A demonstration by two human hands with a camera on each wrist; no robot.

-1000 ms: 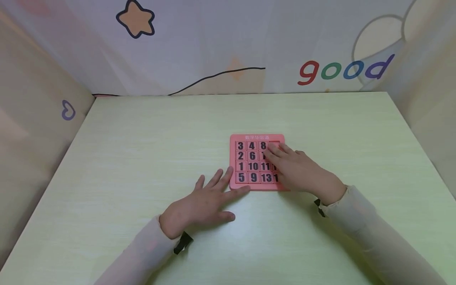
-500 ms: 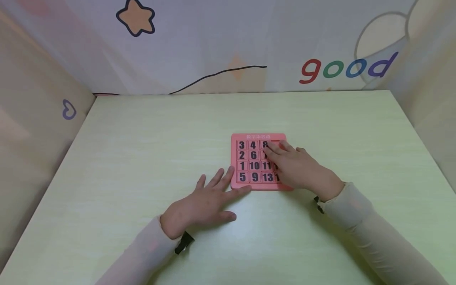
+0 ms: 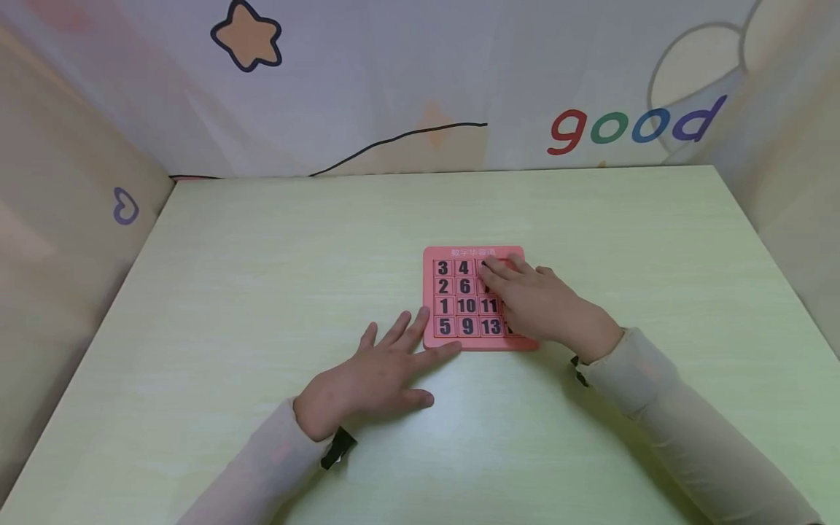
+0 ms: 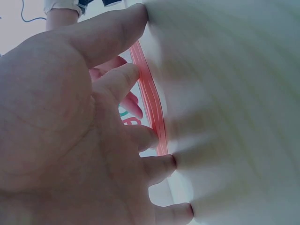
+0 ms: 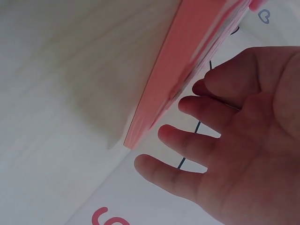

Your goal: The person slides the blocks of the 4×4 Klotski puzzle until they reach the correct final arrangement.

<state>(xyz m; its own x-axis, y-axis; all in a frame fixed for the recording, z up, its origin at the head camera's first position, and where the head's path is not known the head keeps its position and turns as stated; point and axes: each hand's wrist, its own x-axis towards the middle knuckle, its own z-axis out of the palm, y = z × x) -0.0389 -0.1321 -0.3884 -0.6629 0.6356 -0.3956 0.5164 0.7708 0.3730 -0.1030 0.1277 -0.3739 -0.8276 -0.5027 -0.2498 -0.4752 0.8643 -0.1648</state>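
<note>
A pink number slide puzzle [image 3: 466, 306] lies flat on the table, its black-numbered tiles facing up. Across its right side stretches my right hand [image 3: 547, 310], fingertips over the upper rows, covering the tile right of the 4 and most of the right column. In the right wrist view, that hand's fingers [image 5: 187, 143] are slightly bent beside the puzzle's pink side [image 5: 168, 79]. My left hand [image 3: 374, 379] is spread at the lower left corner, with a finger at the left edge and another at the bottom edge. The left wrist view shows its fingertips [image 4: 164, 166] down on the tabletop.
The pale green table [image 3: 295, 248] extends around the puzzle. Behind it hangs a printed cloth [image 3: 367, 80] with a star and the word "good"; more cloth borders both sides. A dark wrist strap [image 3: 338, 448] shows below the left sleeve.
My right hand has shifted slightly left, so its fingertips now cover the 8 tile seen earlier in the top row. My left hand stays in place.
</note>
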